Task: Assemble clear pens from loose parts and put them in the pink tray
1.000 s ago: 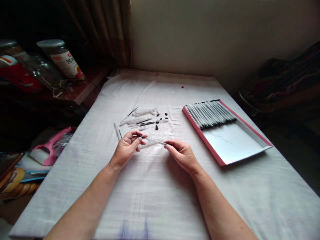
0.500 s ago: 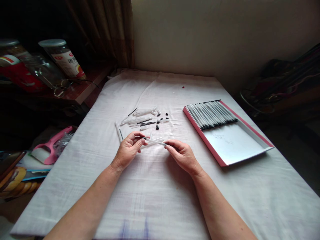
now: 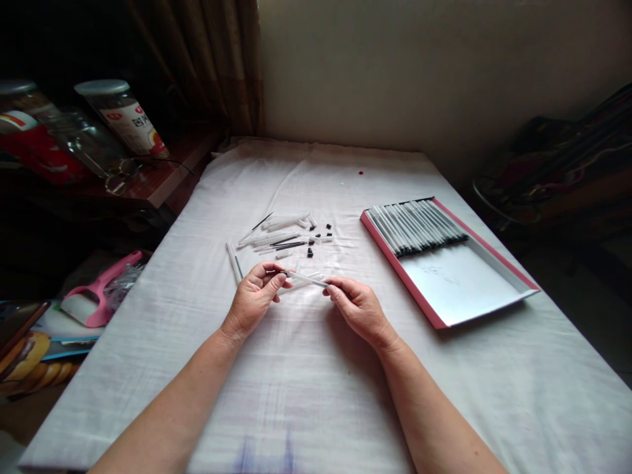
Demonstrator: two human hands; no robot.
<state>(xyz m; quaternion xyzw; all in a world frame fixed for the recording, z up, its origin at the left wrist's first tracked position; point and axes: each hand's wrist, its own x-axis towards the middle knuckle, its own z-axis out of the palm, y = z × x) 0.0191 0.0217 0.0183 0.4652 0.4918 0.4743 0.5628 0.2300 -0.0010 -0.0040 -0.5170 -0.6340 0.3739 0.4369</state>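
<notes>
Between my two hands runs a slim pen [image 3: 307,280] with a whitish, see-through barrel. My left hand [image 3: 257,289] pinches its dark end between thumb and forefinger. At the other end, my right hand [image 3: 356,301] grips the pen with thumb and fingers, which hide its tip. Just beyond my hands lie loose pen parts: clear pen barrels [image 3: 276,238], dark ink refills [image 3: 291,245] and small black plugs [image 3: 310,253]. One barrel with a dark refill [image 3: 235,261] lies apart, left of the pile.
Right of my hands, a shallow pink-rimmed box [image 3: 419,289] holds a row of pens [image 3: 419,227]. Jars [image 3: 123,118] and eyeglasses [image 3: 118,179] stand on a dark wooden shelf at left. Below are pink-handled scissors [image 3: 101,289]. A white cloth [image 3: 306,395] covers the table.
My hands keep the same hold on the pen and have barely moved. The whole view has shifted very slightly.
</notes>
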